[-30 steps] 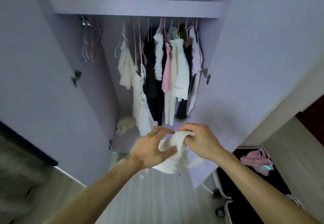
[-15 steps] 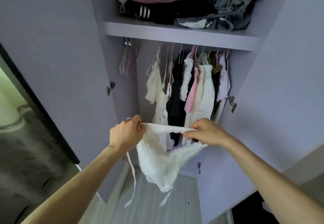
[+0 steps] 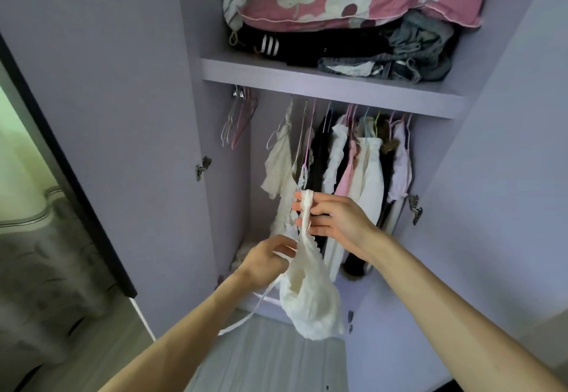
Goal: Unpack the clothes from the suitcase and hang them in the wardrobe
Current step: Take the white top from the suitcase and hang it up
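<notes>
At the right hand (image 3: 335, 219), the lace edge of the top (image 3: 310, 293) lies across the fingers (image 3: 322, 205), with the thumb seemingly pinching it. The left hand (image 3: 264, 261), lower and just beside it, pinches a thin band of the same top.

Both holds look light. If either hand lets go to fetch a hanger, the soft cloth could slide off the other hand and drop to the floor. One strap (image 3: 246, 315) dangles loose at the lower left and could snag or twist as the top is spread.

The top hangs bunched below both hands, mostly under the right one and just right of the left. It is in front of the open wardrobe (image 3: 332, 86) and lower than the hung clothes (image 3: 368, 170); whether it touches them I cannot tell. Bare hangers (image 3: 236, 124) wait at the rail's left end, well above the hands. No suitcase is in view.
</notes>
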Tool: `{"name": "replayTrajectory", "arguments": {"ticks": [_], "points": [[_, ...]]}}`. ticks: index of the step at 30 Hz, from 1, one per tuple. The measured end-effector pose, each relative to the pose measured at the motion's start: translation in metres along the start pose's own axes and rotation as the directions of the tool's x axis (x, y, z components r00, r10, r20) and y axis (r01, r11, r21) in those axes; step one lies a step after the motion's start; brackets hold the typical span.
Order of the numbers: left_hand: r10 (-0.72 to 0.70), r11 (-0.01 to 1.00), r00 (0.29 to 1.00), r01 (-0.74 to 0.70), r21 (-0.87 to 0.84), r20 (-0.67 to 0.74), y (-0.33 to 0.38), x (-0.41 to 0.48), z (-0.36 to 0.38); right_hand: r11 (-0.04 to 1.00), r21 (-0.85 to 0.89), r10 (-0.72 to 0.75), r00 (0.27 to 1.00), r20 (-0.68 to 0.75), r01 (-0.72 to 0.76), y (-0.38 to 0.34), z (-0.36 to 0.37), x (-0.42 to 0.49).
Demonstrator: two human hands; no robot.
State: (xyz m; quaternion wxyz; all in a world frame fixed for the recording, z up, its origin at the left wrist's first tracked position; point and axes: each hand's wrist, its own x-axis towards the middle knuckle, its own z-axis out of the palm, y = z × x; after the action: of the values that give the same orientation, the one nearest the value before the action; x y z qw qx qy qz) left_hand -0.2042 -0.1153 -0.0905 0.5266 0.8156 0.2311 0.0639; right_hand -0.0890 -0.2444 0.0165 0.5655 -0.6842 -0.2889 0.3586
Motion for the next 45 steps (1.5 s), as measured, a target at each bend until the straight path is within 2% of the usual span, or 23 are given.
{"name": "replayTrajectory", "arguments": {"ticks": [6,12,16,19,22,24,27,30,33,37,41,43,45], "points": [[0.04,0.995,0.999,-0.037,-0.093,0.036,0.015,0.015,0.029,0.965,-0.249,-0.12,0.986,-0.112,0.089,-0.002,-0.028,-0.004],[0.012,0.996,0.988,0.001,-0.084,0.157,0.044,0.037,0.041,0.938,-0.327,-0.172,0.972,-0.16,0.112,-0.005,-0.055,-0.012],[0.037,0.99,0.971,-0.004,-0.14,0.236,0.063,0.043,0.041,0.903,-0.421,-0.18,0.963,-0.202,0.08,-0.002,-0.072,-0.01],[0.049,0.971,0.977,0.001,-0.239,0.206,0.083,0.043,0.026,0.835,-0.549,-0.208,0.948,-0.242,0.043,0.003,-0.087,-0.006],[0.12,0.945,0.973,-0.052,-0.323,0.196,0.113,0.047,0.004,0.745,-0.667,-0.251,0.939,-0.234,0.033,0.012,-0.097,0.001],[0.128,0.943,0.981,-0.074,-0.325,0.148,0.134,0.053,-0.012,0.695,-0.718,-0.263,0.94,-0.216,0.029,0.019,-0.101,0.006],[0.093,0.979,0.988,-0.069,-0.194,0.12,0.153,0.06,-0.032,0.648,-0.761,-0.235,0.961,-0.149,0.04,0.033,-0.102,0.014],[0.048,0.998,0.994,-0.051,0.032,0.1,0.155,0.068,-0.05,0.715,-0.693,-0.234,0.966,-0.113,0.092,0.037,-0.094,0.027],[0.033,0.96,0.999,-0.039,0.278,0.029,0.147,0.078,-0.062,0.776,-0.608,-0.274,0.958,-0.084,0.169,0.032,-0.076,0.047],[0.097,0.83,0.987,-0.01,0.558,-0.127,0.128,0.09,-0.082,0.714,-0.644,-0.332,0.943,0.035,0.275,0.02,-0.041,0.081],[0.186,0.664,0.953,0.059,0.746,-0.241,0.106,0.095,-0.12,0.759,-0.608,-0.265,0.964,0.037,0.232,0.012,-0.018,0.122],[0.23,0.602,0.934,0.083,0.794,-0.272,0.095,0.101,-0.147,0.776,-0.595,-0.219,0.974,0.055,0.209,0.006,-0.005,0.144],[0.29,0.495,0.917,0.102,0.863,-0.275,0.086,0.11,-0.172,0.785,-0.593,-0.192,0.98,0.047,0.182,0.003,0.006,0.169]]}}
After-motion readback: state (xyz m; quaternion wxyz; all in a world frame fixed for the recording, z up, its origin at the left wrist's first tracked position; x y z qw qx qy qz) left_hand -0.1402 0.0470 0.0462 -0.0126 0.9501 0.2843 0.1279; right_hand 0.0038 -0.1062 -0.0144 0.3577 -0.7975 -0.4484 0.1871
